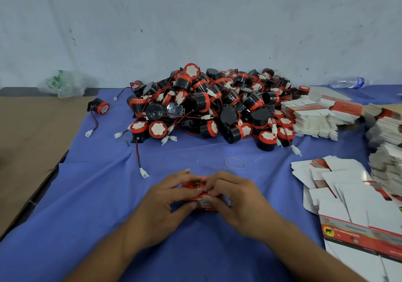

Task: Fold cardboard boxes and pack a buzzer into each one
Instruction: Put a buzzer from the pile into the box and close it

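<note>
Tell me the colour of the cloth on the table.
The cloth is blue; the head view shows it.

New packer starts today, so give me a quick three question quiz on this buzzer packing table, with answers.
1. True or false: the left hand and right hand both hold the red box.
2. The flat boxes lie on the person's: A) left, B) right?
3. What small yellow thing lies between the buzzer pile and the hands?
Key: 1 true; 2 B; 3 a rubber band.
</note>
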The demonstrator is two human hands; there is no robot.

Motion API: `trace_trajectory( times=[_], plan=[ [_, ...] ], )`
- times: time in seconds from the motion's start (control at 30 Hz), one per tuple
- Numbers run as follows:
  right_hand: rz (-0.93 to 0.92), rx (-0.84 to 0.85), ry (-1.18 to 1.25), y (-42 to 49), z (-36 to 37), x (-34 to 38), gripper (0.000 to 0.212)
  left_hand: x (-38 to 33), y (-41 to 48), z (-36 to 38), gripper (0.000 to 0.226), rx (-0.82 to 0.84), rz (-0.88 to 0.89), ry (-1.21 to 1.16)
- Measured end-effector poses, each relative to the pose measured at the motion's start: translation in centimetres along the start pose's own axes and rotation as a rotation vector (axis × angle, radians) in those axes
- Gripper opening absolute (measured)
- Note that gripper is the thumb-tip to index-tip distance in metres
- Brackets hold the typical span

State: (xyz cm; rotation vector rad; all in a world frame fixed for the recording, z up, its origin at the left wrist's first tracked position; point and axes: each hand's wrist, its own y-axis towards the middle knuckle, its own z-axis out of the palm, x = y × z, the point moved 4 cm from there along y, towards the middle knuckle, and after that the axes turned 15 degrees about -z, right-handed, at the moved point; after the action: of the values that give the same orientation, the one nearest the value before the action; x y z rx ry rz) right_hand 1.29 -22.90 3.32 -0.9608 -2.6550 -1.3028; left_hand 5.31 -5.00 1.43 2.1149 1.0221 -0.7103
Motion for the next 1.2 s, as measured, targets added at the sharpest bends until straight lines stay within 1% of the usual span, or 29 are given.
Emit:
trace_trajectory(
  times=[0.1, 0.17, 0.23, 0.33, 0.4, 0.47, 0.5, 0.57, 0.67, 0.8, 0.83, 0.9, 0.93, 0.97, 1.03, 1.1, 1.17, 1.2],
  plan=[
    [-0.065, 0.072, -0.072, 0.4, 0.2, 0.4, 0.019, -0.2, 0.0, 0.0, 0.032, -0.031, 0.019, 0.008],
    [-0.087, 0.101, -0.039, 0.5, 0.1, 0.5, 0.018, -0.3, -0.1, 0.1, 0.032, -0.035, 0.038, 0.028],
    [-0.059, 0.13, 0.033, 0.4, -0.4, 0.2, 0.015, -0.3, -0.1, 0.2, 0.032, -0.028, 0.03, 0.031],
    [0.107, 0.114, 0.241, -0.7, -0.8, -0.7, 0.008, -0.1, 0.0, 0.2, 0.031, -0.035, 0.0, 0.023],
    [0.284, 0.054, 0.418, -1.4, -0.7, -1.3, 0.011, -0.1, 0.1, 0.2, 0.031, -0.045, -0.023, 0.019],
    [0.397, 0.008, 0.514, -1.6, -0.7, -1.7, 0.011, -0.1, 0.1, 0.2, 0.033, -0.044, -0.038, 0.007],
    [0.403, 0.006, 0.503, -1.6, -0.8, -1.7, 0.008, -0.1, 0.1, 0.3, 0.035, -0.032, -0.045, -0.005],
    [0.332, 0.04, 0.353, -1.2, -1.0, -1.5, 0.002, -0.1, 0.1, 0.3, 0.038, 0.002, -0.061, -0.025],
    [0.236, 0.115, 0.189, -0.8, -0.7, -0.9, 0.013, 0.0, 0.2, 0.2, 0.04, 0.012, -0.057, -0.03],
    [0.187, 0.189, 0.084, -0.6, -1.0, -0.8, 0.011, -0.1, 0.3, 0.2, 0.039, 0.005, -0.038, -0.015],
    [0.147, 0.22, 0.033, -0.6, -1.0, -0.6, 0.01, -0.2, 0.4, 0.2, 0.039, 0.008, -0.035, -0.009],
    [0.012, 0.291, -0.119, -0.3, -0.9, 0.0, 0.009, -0.3, 0.3, 0.2, 0.035, -0.001, -0.027, 0.003],
    [-0.056, 0.311, -0.166, 0.0, -0.8, 0.4, 0.01, -0.5, 0.2, 0.2, 0.033, -0.021, -0.012, 0.018],
    [-0.094, 0.313, -0.163, 0.2, -0.7, 0.7, 0.01, -0.8, 0.1, 0.3, 0.031, -0.042, 0.009, 0.035],
    [-0.094, 0.288, -0.081, 0.5, -0.6, 1.0, 0.012, -1.4, 0.1, 0.4, 0.026, -0.059, 0.043, 0.047],
    [-0.042, 0.236, 0.027, 0.3, -0.6, 0.7, 0.015, -2.0, 0.0, 0.4, 0.023, -0.05, 0.07, 0.058],
    [0.095, 0.167, 0.119, -0.6, -0.5, -0.1, 0.005, -2.3, 0.2, 0.5, 0.027, -0.068, 0.039, 0.134],
    [0.183, 0.144, 0.153, -1.0, -0.5, -0.5, 0.014, -2.3, 0.3, 0.6, 0.027, -0.091, -0.003, 0.183]
  ],
)
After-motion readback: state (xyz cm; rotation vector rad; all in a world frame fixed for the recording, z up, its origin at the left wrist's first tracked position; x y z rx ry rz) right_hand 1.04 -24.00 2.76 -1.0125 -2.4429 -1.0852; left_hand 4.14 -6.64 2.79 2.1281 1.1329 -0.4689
